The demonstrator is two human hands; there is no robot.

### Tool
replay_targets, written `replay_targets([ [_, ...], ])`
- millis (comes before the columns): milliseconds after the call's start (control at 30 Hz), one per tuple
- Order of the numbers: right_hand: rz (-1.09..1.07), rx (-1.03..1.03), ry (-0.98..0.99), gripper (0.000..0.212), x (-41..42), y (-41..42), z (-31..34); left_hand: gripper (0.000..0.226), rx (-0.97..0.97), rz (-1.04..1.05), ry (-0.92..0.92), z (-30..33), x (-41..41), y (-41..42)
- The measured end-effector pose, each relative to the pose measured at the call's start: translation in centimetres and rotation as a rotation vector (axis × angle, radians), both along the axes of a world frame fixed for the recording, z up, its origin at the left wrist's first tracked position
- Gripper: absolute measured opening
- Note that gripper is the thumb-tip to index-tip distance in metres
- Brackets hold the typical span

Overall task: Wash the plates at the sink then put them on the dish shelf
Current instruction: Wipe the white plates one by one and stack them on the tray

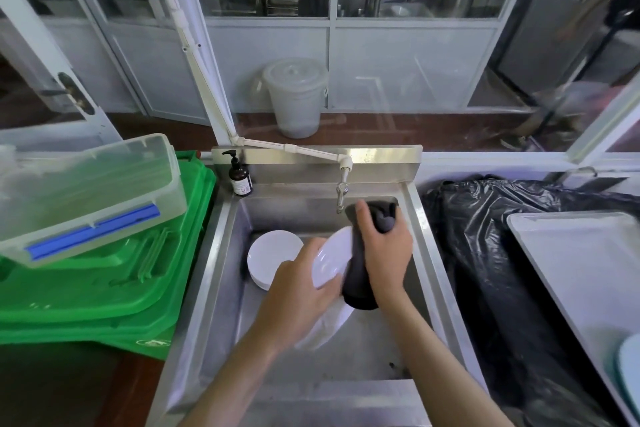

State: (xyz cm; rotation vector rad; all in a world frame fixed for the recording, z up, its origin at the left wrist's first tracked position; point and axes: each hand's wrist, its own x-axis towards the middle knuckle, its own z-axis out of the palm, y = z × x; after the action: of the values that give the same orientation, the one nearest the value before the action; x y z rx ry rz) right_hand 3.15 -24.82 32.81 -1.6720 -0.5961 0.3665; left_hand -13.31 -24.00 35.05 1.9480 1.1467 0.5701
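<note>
Over the sink (pixel 221 253), left hand (pixel 304 284) grips a tilted white plate (pixel 330 262); right hand (pixel 384 246) clutches a dark cloth (pixel 356 281) against it. Further white plates (pixel 270 258) stacked beneath.

The plate (pixel 329 262) in the hands is plain white, and the cloth (pixel 360 274) on it is dark grey. The stack of plates (pixel 272 258) is white. The sink (pixel 214 253) is silver. The crates (pixel 114 284) are bright green, the box clip (pixel 93 232) is blue, the plastic sheet (pixel 485 253) is black.

plate (pixel 330 262): right part behind cloth (pixel 360 274); tray (pixel 581 274): cut off right
</note>
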Motion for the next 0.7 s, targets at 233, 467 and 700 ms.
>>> replay_targets([
  [233, 0.165, -0.046, 0.074, 0.037, 2.4, 0.3, 0.0, 0.035, -0.036, -0.072, -0.008, 0.1, 0.2, 0.6],
  [467, 0.326, 0.060, -0.221, 0.027, 0.2, 0.0, 0.9, 0.030, -0.059, -0.103, -0.095, -0.7, 0.5, 0.5],
  [700, 0.277, -0.029, -0.134, 0.021, 1.5, 0.2, 0.0, 0.035, -0.099, -0.100, -0.068, -0.8, 0.4, 1.1],
])
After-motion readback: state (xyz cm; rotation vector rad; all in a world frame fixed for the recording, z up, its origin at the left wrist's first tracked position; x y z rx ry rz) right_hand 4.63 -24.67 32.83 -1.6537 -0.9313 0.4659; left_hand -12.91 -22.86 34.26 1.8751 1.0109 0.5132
